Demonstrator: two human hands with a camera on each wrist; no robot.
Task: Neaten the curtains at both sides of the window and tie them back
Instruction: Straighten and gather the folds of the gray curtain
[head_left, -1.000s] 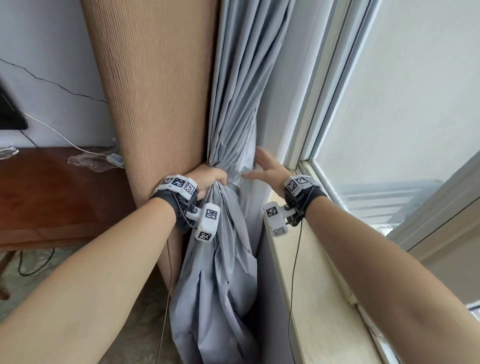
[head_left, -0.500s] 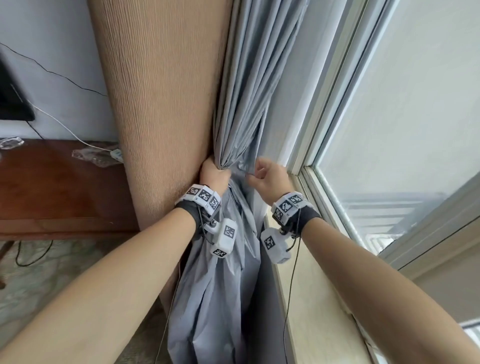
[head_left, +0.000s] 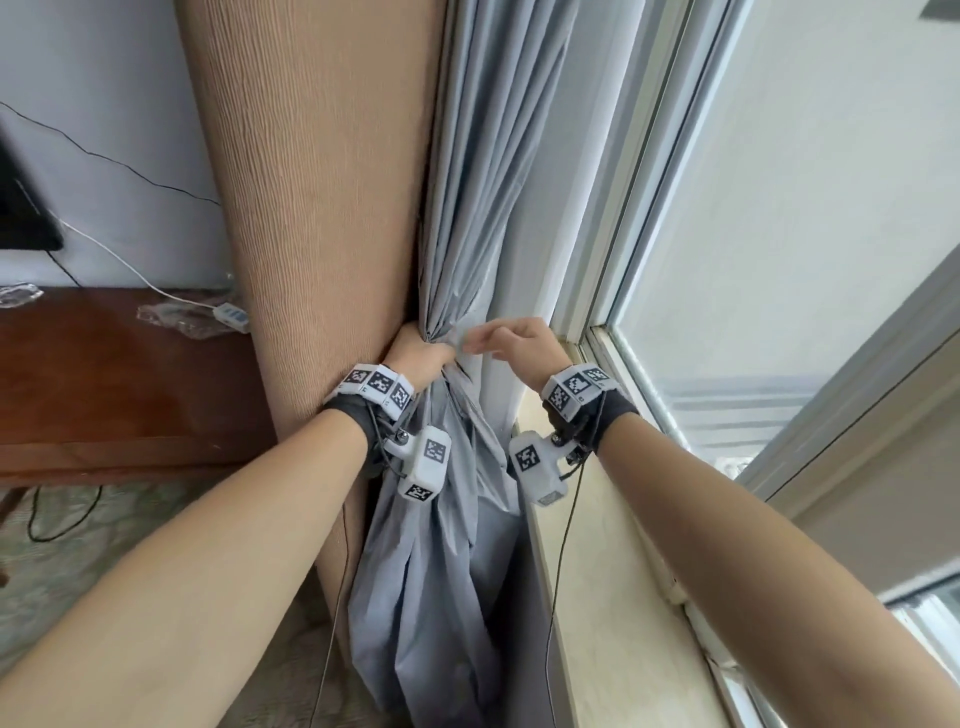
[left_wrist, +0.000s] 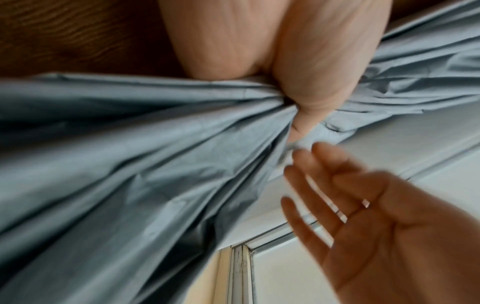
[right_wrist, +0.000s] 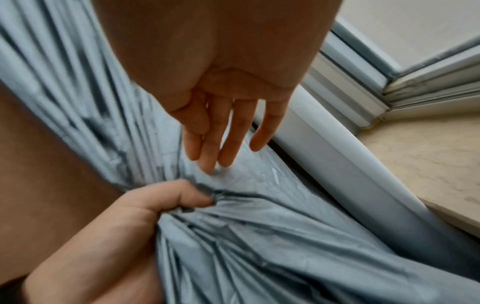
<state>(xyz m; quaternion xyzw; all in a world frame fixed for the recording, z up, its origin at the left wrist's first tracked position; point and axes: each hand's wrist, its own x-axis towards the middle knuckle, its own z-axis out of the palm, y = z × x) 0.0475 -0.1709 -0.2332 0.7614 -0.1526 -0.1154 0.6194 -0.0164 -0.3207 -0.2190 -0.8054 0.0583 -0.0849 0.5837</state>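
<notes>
A grey curtain (head_left: 483, 171) hangs beside the window frame, with a tan ribbed curtain (head_left: 322, 171) to its left. My left hand (head_left: 418, 356) grips the grey curtain (left_wrist: 155, 164) in a tight bunch at sill height, thumb pressed over the gathered folds. My right hand (head_left: 511, 340) hovers just right of the bunch with straight fingers (right_wrist: 207, 152), their tips touching the grey cloth (right_wrist: 259, 236). In the left wrist view the right hand (left_wrist: 363, 216) shows an open palm. Below the grip the grey fabric billows loosely toward the floor.
A pale stone windowsill (head_left: 613, 597) runs along the right under the window glass (head_left: 779, 260). A dark wooden desk (head_left: 104, 389) stands at the left with a white cable and plug (head_left: 228, 314). Patterned floor (head_left: 62, 545) lies below.
Both hands have risen along the grey curtain. The left hand keeps its grip on the bunch, and the right hand, curled at the fabric half a second ago, now has its fingers straightened.
</notes>
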